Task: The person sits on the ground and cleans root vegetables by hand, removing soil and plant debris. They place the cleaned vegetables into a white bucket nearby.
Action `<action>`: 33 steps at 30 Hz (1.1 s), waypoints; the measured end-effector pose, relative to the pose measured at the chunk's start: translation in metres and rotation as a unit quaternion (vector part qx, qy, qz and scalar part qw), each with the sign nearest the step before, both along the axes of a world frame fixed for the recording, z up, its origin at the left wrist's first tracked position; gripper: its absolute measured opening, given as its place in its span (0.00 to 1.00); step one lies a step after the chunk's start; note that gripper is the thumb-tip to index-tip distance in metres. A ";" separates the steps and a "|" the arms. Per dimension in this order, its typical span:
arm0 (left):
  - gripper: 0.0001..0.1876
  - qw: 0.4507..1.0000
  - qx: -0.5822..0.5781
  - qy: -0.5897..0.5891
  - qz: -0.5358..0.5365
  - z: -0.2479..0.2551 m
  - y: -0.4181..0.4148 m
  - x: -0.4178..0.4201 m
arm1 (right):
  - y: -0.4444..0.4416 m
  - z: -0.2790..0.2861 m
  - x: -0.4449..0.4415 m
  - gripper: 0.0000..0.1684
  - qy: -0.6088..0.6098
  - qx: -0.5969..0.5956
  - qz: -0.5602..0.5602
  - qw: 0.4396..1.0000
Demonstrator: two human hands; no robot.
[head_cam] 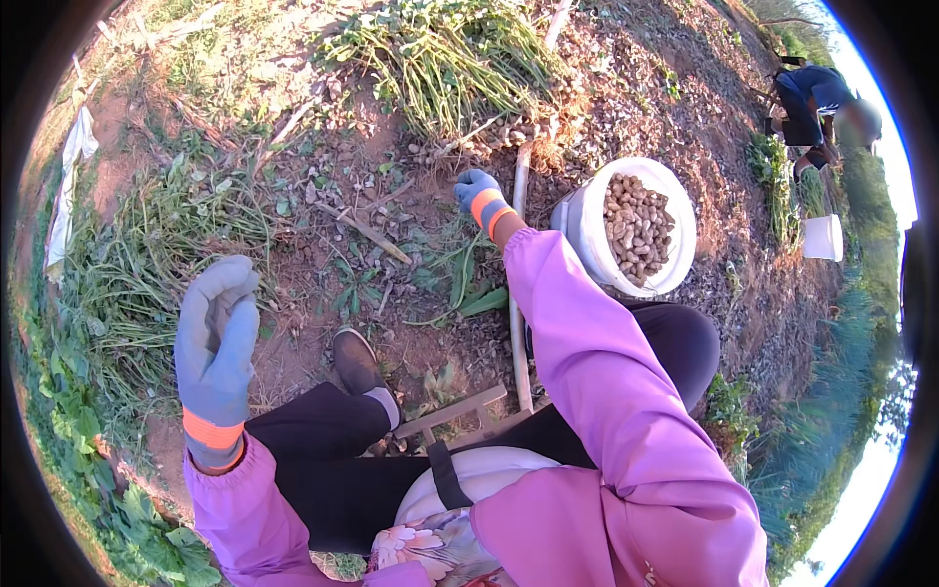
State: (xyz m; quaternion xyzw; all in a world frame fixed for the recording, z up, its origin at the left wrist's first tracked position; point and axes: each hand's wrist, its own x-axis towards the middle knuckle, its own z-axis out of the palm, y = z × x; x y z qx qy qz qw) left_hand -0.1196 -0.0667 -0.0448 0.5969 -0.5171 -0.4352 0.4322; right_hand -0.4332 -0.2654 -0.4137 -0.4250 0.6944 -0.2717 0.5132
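My left hand (pixel 216 341), in a blue-grey work glove with an orange-striped cuff, is raised at the left. Its fingers are curled, the thumb stands apart, and nothing shows in it. My right hand (pixel 475 189), gloved alike, reaches down near the ground with bent fingers; whether they hold anything is hidden. Just beyond it lie peanut pods (pixel 506 136) on the roots of a heap of pulled peanut plants (pixel 447 66). To the right of that hand, a white plastic bucket (pixel 579 220) leans towards me, holding many unshelled peanuts (pixel 638 227).
A wooden pole (pixel 519 323) lies between the bucket and my legs. More pulled plants (pixel 161 257) cover the left ground. A short stick (pixel 367 231) lies in the middle. At far right, a person (pixel 810 103) bends near another white bucket (pixel 823 238).
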 end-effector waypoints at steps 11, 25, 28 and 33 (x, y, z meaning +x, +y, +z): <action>0.19 0.928 0.003 -0.304 -0.216 -0.019 -0.046 0.006 | -0.062 -0.093 0.034 0.32 0.233 -0.118 -0.066 0.963; 0.20 0.908 -0.040 -0.323 -0.264 -0.028 -0.060 -0.005 | -0.062 -0.045 0.073 0.15 -0.260 0.059 -0.338 0.902; 0.20 0.907 -0.047 -0.319 -0.270 -0.029 -0.059 -0.006 | -0.061 -0.046 0.078 0.14 -0.250 0.133 -0.262 0.923; 0.20 0.910 -0.053 -0.307 -0.275 -0.031 -0.060 -0.008 | -0.070 -0.051 0.084 0.18 -0.254 0.173 -0.243 0.920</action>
